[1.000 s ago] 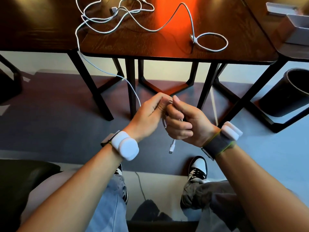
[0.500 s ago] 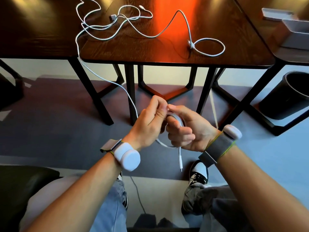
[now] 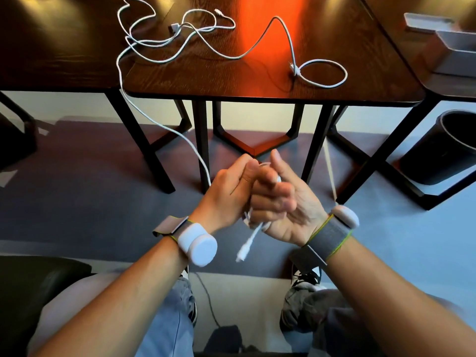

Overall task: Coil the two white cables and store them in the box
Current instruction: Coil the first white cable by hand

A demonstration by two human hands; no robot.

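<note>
One white cable [image 3: 164, 127] runs off the left edge of the dark wooden table [image 3: 334, 34] down to my hands, which meet below the table's front edge. My left hand [image 3: 226, 197] grips this cable with curled fingers. My right hand [image 3: 283, 202] has small loops of it wound around its curled fingers, thumb up. The cable's plug end [image 3: 244, 249] dangles below the hands, blurred. A second white cable [image 3: 319, 73] lies loose on the table, looped at the right. The white box [image 3: 456, 42] sits at the far right on a neighbouring table.
A loose tangle of white cable [image 3: 180, 34] lies at the table's back left. A black bin [image 3: 443, 148] stands on the floor at the right. Black table legs [image 3: 201, 140] stand just beyond my hands. My knees and shoes are below.
My hands kept turning around each other and added a loop of cable on the right hand. The dangling plug end swung from straight down to a leftward slant. More cable slid off the table.
</note>
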